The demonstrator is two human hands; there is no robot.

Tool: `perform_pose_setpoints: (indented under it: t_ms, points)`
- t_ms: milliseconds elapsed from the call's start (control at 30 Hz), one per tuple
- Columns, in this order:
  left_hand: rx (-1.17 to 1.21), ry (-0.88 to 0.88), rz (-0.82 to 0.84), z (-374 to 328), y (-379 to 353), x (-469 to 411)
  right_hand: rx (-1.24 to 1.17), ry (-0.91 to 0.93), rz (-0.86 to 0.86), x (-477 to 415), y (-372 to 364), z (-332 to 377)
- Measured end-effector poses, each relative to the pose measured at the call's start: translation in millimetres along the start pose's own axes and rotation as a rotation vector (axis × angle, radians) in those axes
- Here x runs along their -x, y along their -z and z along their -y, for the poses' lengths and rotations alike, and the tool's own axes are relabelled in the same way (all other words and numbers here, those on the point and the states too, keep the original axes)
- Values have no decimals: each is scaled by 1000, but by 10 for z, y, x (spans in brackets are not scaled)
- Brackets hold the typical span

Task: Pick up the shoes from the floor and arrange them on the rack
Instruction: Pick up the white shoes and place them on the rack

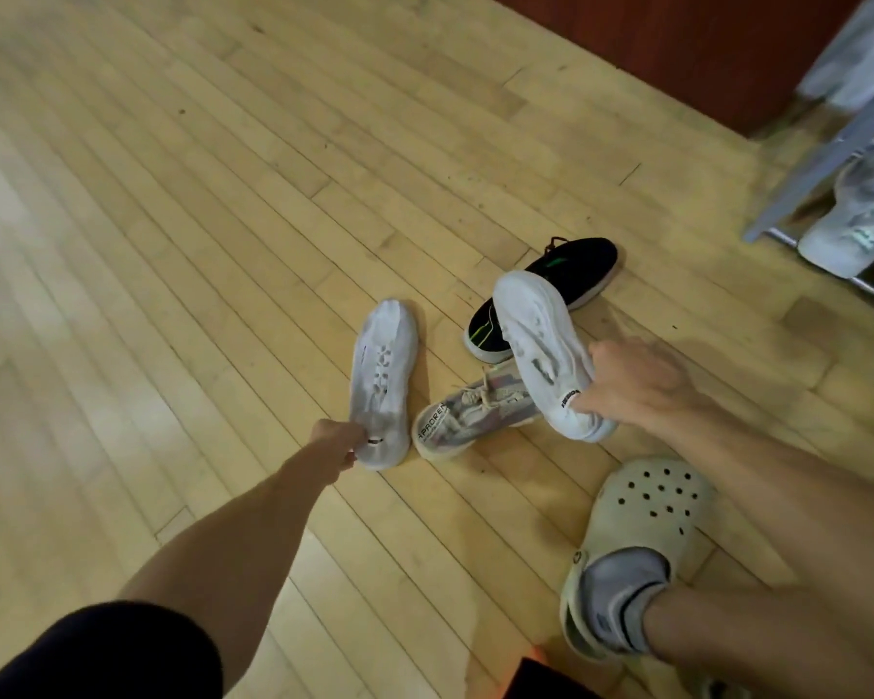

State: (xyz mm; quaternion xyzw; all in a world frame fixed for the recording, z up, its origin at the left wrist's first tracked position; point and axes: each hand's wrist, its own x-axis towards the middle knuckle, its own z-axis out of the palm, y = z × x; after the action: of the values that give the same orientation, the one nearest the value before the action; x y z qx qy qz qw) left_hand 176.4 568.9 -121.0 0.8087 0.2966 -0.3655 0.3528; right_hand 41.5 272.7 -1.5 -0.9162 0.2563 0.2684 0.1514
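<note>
Fingers of our left hand (338,442) pinch the heel of one white sneaker (383,383) lying on the wooden floor (182,234). Our right hand (631,383) clamps the heel of the second white sneaker (543,350), lifted above a patterned sneaker (468,413) and black shoes (541,295). The rack (828,158) stands at the floor's far right edge.

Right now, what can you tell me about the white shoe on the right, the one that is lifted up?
The white shoe is a soft, knit-looking sneaker with grey markings along its side and a small black tab at the heel. The right hand grips it at the heel end, holding it tilted, toe pointing up and away. It hangs above a pale patterned sneaker and overlaps a black shoe behind it; whether it touches either one is unclear. It looks a little worn and grubby.
</note>
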Motion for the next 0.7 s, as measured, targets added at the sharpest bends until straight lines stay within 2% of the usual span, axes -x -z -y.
perform_pose_setpoints:
  t_ms: [133, 300, 500, 700]
  points:
    - [104, 56, 73, 94, -70, 114, 250, 64, -38, 145, -96, -7]
    - [120, 15, 198, 61, -54, 265, 309, 16, -17, 261, 38, -63]
    - [105, -250, 250, -643, 125, 651, 259, -49, -28, 408, 594, -360]
    - [24, -574, 414, -1606, -80, 1545, 176, -127, -184, 727, 1326, -946]
